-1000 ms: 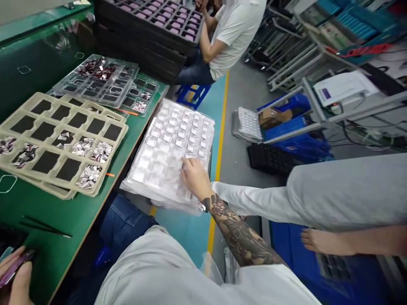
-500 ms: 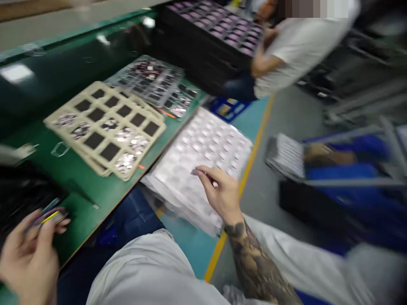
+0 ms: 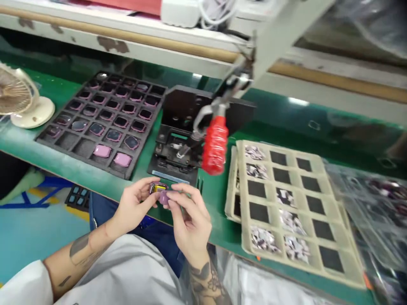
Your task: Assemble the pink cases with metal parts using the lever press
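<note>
My left hand (image 3: 135, 205) is closed around a small purple smartwatch case (image 3: 158, 186), whose inside shows yellow. A small purple piece, apparently a back cover (image 3: 163, 198), is pinched in my right hand (image 3: 191, 220) and held against or just beside the case. The fingers hide whether the two touch. Both hands are close together at the bench's front edge, in front of a black press fixture (image 3: 174, 148) with a red-gripped lever (image 3: 215, 146).
Left of the fixture lies a black foam tray (image 3: 78, 146) of purple watch cases, with a fan (image 3: 32, 111) beyond it. Cream compartment trays (image 3: 237, 254) with small shiny parts lie to the right, beside clear plastic trays (image 3: 349, 182). A shelf (image 3: 152, 42) runs above the bench.
The view has swung left from the aisle to the bench. My right hand has left the white tray on the right and come to the watch case in my left hand.
</note>
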{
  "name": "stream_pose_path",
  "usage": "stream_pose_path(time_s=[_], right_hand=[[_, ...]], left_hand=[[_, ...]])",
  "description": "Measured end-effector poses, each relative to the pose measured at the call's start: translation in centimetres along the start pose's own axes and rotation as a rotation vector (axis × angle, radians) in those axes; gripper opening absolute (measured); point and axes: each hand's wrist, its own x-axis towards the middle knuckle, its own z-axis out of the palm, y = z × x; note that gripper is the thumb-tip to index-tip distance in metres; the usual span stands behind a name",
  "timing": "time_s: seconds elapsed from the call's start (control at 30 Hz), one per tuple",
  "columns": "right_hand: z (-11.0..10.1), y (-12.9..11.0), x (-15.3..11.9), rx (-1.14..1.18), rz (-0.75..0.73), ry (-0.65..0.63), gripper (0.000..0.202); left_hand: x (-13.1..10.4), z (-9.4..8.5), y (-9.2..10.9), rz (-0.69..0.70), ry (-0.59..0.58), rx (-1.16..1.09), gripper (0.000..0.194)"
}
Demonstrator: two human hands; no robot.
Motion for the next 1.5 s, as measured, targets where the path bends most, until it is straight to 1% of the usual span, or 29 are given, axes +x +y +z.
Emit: stream_pose_path(time_s=[0.07, 0.17, 0.27, 0.33, 0.4, 0.5, 0.53, 0.6, 0.67, 0.73, 0.77, 0.83, 0.87, 0.93, 0.97, 1.0, 1.03, 1.07, 1.1, 1.17, 1.2, 1.23, 1.27, 1.33, 1.37, 1.4, 1.43, 1.47, 1.5], right_hand=[[0.8, -0.1, 0.7, -0.034, 0.001, -0.058, 0.035], [1.3, 0.0, 1.0, -0.121, -0.073, -0.143, 0.046], [1.4, 0.3, 1.4, -0.206, -0.144, -0.109, 0.051], [1.3, 0.4, 1.8, -0.249, -0.164, -0.077, 0.048], [1.3, 0.5, 2.1, -0.275, -0.171, -0.084, 0.045], [1.4, 0.6, 2.0, -0.281, -0.127, -0.092, 0.043], [1.4, 0.6, 1.9, -0.265, -0.090, -0.069, 0.044], [1.4, 0.8, 1.7, -0.201, 0.001, -0.012, 0.042], [1.4, 0.9, 1.6, -0.111, 0.071, -0.002, 0.029], [1.5, 0.9, 1.8, -0.058, 0.093, -0.005, 0.016], [1.6, 0.8, 1.8, -0.058, 0.087, 0.005, 0.014], [1.8, 0.5, 1.8, -0.086, 0.053, 0.058, 0.014], [1.9, 0.3, 1.8, -0.100, 0.035, 0.074, 0.013], [1.9, -0.2, 1.8, -0.126, 0.016, 0.048, 0.012], [1.8, -0.5, 2.0, -0.150, 0.006, 0.026, 0.012], [1.6, -0.8, 2.3, -0.190, -0.012, 0.024, 0.012], [1.2, -1.2, 2.9, -0.240, -0.047, 0.056, 0.014], [0.8, -1.7, 3.8, -0.290, -0.107, 0.130, 0.019], [0.4, -2.2, 5.0, -0.329, -0.196, 0.240, 0.025], [-0.6, -3.2, 7.9, -0.372, -0.437, 0.453, 0.043], [-1.0, -3.6, 9.5, -0.392, -0.567, 0.496, 0.050], [-1.3, -3.9, 11.1, -0.421, -0.689, 0.477, 0.054], [-1.5, -4.2, 12.7, -0.451, -0.797, 0.418, 0.054], [-1.6, -4.8, 15.2, -0.495, -0.952, 0.293, 0.047], [-1.6, -5.2, 16.2, -0.493, -1.006, 0.275, 0.042], [-1.4, -5.8, 16.8, -0.476, -1.037, 0.293, 0.038], [-1.1, -6.5, 17.3, -0.455, -1.037, 0.335, 0.036], [-0.7, -7.4, 17.5, -0.438, -0.996, 0.387, 0.037], [-0.3, -8.3, 17.6, -0.424, -0.915, 0.428, 0.040]], left_hand=[[0.0, -0.5, -0.3, 0.017, 0.025, -0.024, 0.045], [0.2, -1.1, -0.6, 0.036, 0.046, -0.032, 0.046], [0.3, -1.7, -0.5, 0.020, 0.018, -0.024, 0.047], [0.3, -1.9, -0.2, 0.039, -0.041, -0.039, 0.049], [0.4, -1.9, 0.1, 0.071, -0.085, -0.068, 0.049], [0.6, -1.7, 0.4, 0.077, -0.056, -0.074, 0.037], [0.7, -1.6, 0.5, 0.078, -0.043, -0.066, 0.033], [0.8, -1.5, 0.5, 0.087, -0.061, -0.058, 0.030], [0.8, -1.3, 0.5, 0.097, -0.101, -0.058, 0.032], [0.6, -1.2, 0.5, 0.105, -0.130, -0.038, 0.031], [0.6, -1.1, 0.4, 0.118, -0.137, -0.013, 0.029], [0.5, -1.1, 0.4, 0.181, -0.144, 0.075, 0.022], [0.5, -1.2, 0.3, 0.237, -0.140, 0.130, 0.021], [0.6, -1.4, 0.1, 0.366, -0.109, 0.230, 0.022], [0.7, -1.6, -0.1, 0.410, -0.094, 0.261, 0.023], [0.9, -1.7, -0.3, 0.425, -0.087, 0.276, 0.023], [1.2, -1.9, -0.5, 0.411, -0.086, 0.280, 0.023], [1.4, -2.0, -0.8, 0.374, -0.093, 0.279, 0.022], [1.6, -2.1, -1.1, 0.329, -0.104, 0.278, 0.024], [2.0, -2.3, -1.6, 0.266, -0.125, 0.290, 0.029], [2.1, -2.4, -1.9, 0.252, -0.128, 0.304, 0.032], [2.1, -2.6, -2.1, 0.243, -0.129, 0.319, 0.034], [2.1, -2.7, -2.4, 0.233, -0.132, 0.330, 0.037], [2.1, -3.1, -2.8, 0.192, -0.152, 0.319, 0.045], [2.2, -3.3, -3.0, 0.165, -0.162, 0.306, 0.049], [2.2, -3.5, -3.2, 0.144, -0.165, 0.298, 0.052], [2.2, -3.7, -3.3, 0.133, -0.159, 0.300, 0.053], [2.3, -3.9, -3.5, 0.135, -0.148, 0.311, 0.053], [2.5, -4.0, -3.6, 0.146, -0.136, 0.328, 0.053]])
